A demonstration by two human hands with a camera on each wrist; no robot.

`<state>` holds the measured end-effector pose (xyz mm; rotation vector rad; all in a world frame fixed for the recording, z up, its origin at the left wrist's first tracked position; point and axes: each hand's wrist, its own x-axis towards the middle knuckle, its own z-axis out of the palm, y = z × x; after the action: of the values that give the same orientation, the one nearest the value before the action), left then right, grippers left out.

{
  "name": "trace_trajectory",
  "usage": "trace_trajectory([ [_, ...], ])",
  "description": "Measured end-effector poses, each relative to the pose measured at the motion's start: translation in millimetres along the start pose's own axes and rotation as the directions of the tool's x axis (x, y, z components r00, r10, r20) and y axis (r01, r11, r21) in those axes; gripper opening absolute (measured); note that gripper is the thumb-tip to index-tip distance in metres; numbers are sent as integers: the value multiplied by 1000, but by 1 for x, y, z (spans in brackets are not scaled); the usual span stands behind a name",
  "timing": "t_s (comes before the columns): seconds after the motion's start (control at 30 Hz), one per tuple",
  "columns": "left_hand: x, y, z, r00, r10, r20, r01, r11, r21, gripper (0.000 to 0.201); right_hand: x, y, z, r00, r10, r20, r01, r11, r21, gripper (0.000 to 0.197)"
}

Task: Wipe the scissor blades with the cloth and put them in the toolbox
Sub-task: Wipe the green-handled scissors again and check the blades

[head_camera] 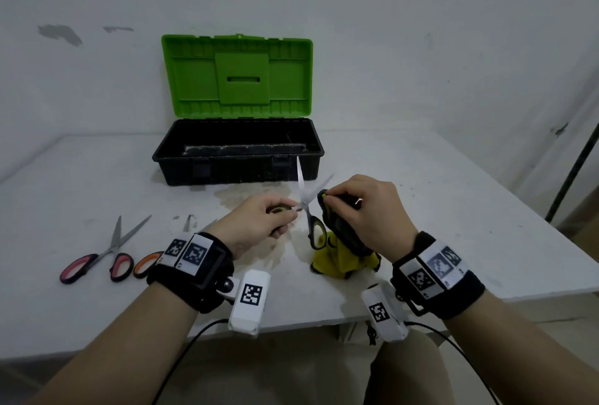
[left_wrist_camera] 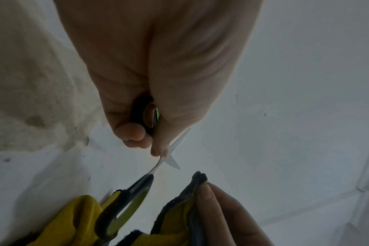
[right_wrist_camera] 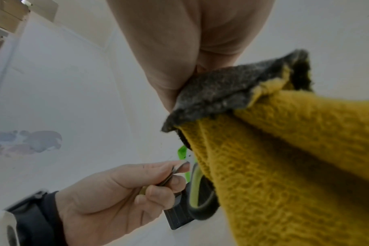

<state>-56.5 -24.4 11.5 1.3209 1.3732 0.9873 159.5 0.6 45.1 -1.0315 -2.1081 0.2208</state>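
Green-and-black scissors (head_camera: 306,207) stand spread open over the white table (head_camera: 437,210), blades pointing up and away. My left hand (head_camera: 282,213) grips one handle loop; the other loop (head_camera: 317,236) hangs free. My right hand (head_camera: 334,199) pinches a yellow and dark grey cloth (head_camera: 343,242) right beside the right-hand blade; I cannot tell whether they touch. The left wrist view shows my left hand (left_wrist_camera: 150,133), the free loop (left_wrist_camera: 124,208) and the cloth (left_wrist_camera: 179,208). In the right wrist view the cloth (right_wrist_camera: 284,149) hangs from my right hand (right_wrist_camera: 179,74). The toolbox (head_camera: 240,171) stands open behind.
The toolbox's green lid (head_camera: 236,77) leans back against the wall. Pink-handled scissors (head_camera: 97,262) lie on the table at the left, with orange-handled scissors (head_camera: 147,263) partly hidden by my left wrist. The table's front edge (head_camera: 291,323) runs under my wrists. A dark pole (head_camera: 570,174) stands at the right.
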Motion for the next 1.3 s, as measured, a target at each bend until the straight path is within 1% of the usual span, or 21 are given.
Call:
trace_trajectory([
  [0.07,2,0,-1,998,12,-64,-15,999,-40,17,-1,-2,-1,1000,-3,1,3,1000,14,7],
  [0.17,2,3,-2,986,30,-163,-46,995,-90,5,-1,-4,-4,1000,4,7,-5,999,38,5],
  [0.23,1,7,-3,978,3,-207,-47,977,-206,10,-2,-6,-6,1000,9,13,-10,999,51,5],
  [0.27,-1,9,-2,977,-21,-211,-38,962,-272,13,-2,-7,-7,1000,9,15,-10,999,50,6],
  [0.33,-3,14,-2,976,-50,-212,-20,949,-316,17,-2,-11,-7,1000,9,25,-11,999,50,7],
  [0.43,-6,16,2,974,-22,-224,-47,953,-299,17,0,-15,-6,1000,5,30,-6,999,43,7],
  [0.5,-5,14,5,968,-1,-252,-73,956,-285,14,1,-16,-4,1000,9,29,-10,999,34,6],
  [0.57,-4,11,8,956,37,-289,-107,967,-232,10,2,-20,-1,1000,10,22,-10,1000,19,7],
  [0.7,-3,10,16,908,144,-393,-177,983,-50,13,0,-29,10,999,-35,0,35,999,-15,7],
  [0.77,-2,10,20,890,183,-417,-202,979,-2,14,0,-31,17,998,-58,-5,58,998,2,4],
  [0.83,-1,12,22,880,181,-439,-197,980,7,16,0,-30,22,998,-55,-4,55,998,28,4],
  [0.9,1,12,23,871,165,-462,-168,985,33,18,-2,-29,27,999,-43,22,42,999,32,10],
  [1.03,3,10,24,844,233,-484,-168,970,174,19,-5,-29,30,997,-42,62,40,999,32,13],
  [1.1,4,7,25,843,224,-490,-160,972,169,19,-4,-29,30,997,-39,59,38,999,19,13],
  [1.17,5,6,26,845,206,-493,-150,977,151,19,-2,-27,28,998,-10,58,10,1000,-2,13],
  [1.3,6,0,23,849,178,-498,-135,983,121,20,10,-3,18,985,169,34,-165,982,-89,16],
])
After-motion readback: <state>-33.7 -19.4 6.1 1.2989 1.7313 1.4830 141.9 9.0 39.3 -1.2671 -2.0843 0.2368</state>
